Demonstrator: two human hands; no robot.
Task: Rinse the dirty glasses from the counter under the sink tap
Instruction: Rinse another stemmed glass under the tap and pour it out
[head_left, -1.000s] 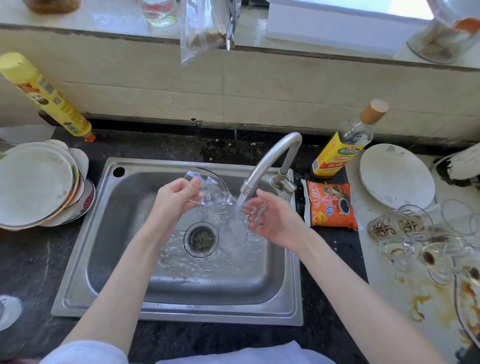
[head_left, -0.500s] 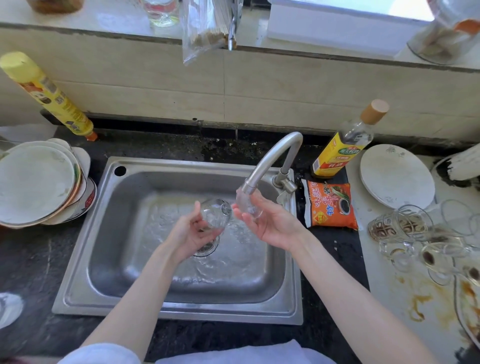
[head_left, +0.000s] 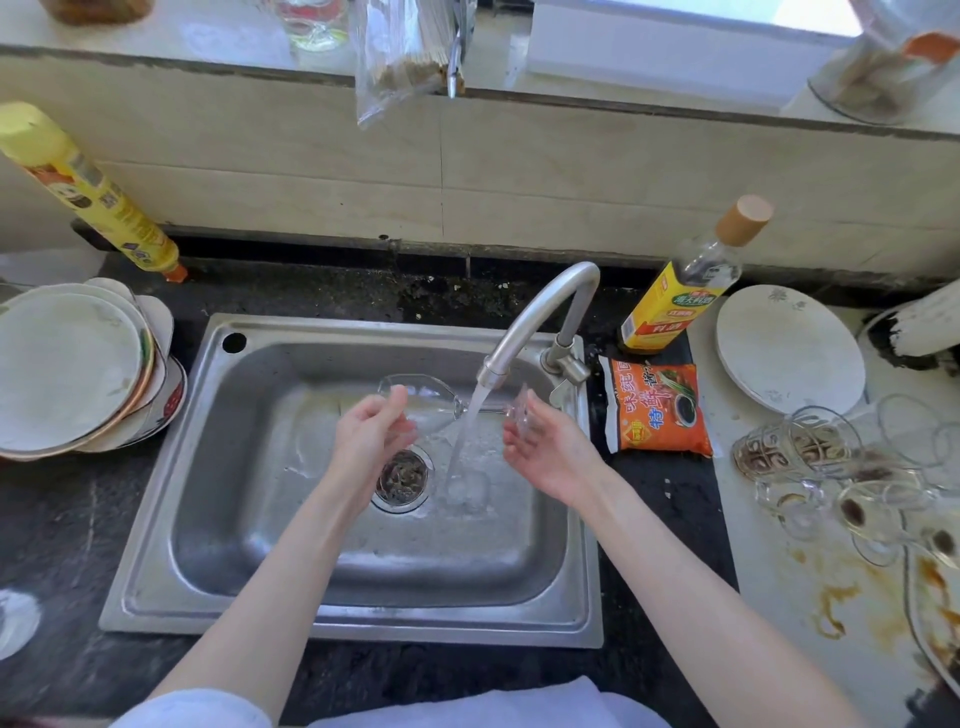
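Dark stone bench (head_left: 62, 525) around a steel sink (head_left: 171, 519), tiled wall and window ledge beyond. Over the basin, lying sideways: a clear stemmed glass (head_left: 421, 397), bowl to the left, stem running right through the stream of water (head_left: 465, 431), foot at the right. Left hand (head_left: 371, 434) curled round the bowl, fingers and thumb closed on it. Right hand (head_left: 545, 449) at the foot end, fingers loosely bent and touching the foot; whether pinching or merely steadying, cannot tell. Curved tap (head_left: 540, 317) directly above, running, water splashing onto the sink floor just right of the drain strainer (head_left: 402, 478), which holds dark scraps.

Right of the sink: an orange sauce packet (head_left: 657, 408) flat on the bench, a yellow-labelled bottle (head_left: 680, 291) with a tan cap behind it, a white plate (head_left: 789, 345) further right. Nearer, on the pale stained stretch of bench: a cluster of dirty glasses (head_left: 831, 467), some patterned, some with brown dregs, packed together and touching; brown spills beside them.

Left of the sink: a stack of plates (head_left: 67, 364) leaning at the edge, a yellow spray can (head_left: 88, 192) tilted against the wall behind.

On the far ledge: a clear bag of sticks (head_left: 395, 57) hanging over the edge, jars to either side.
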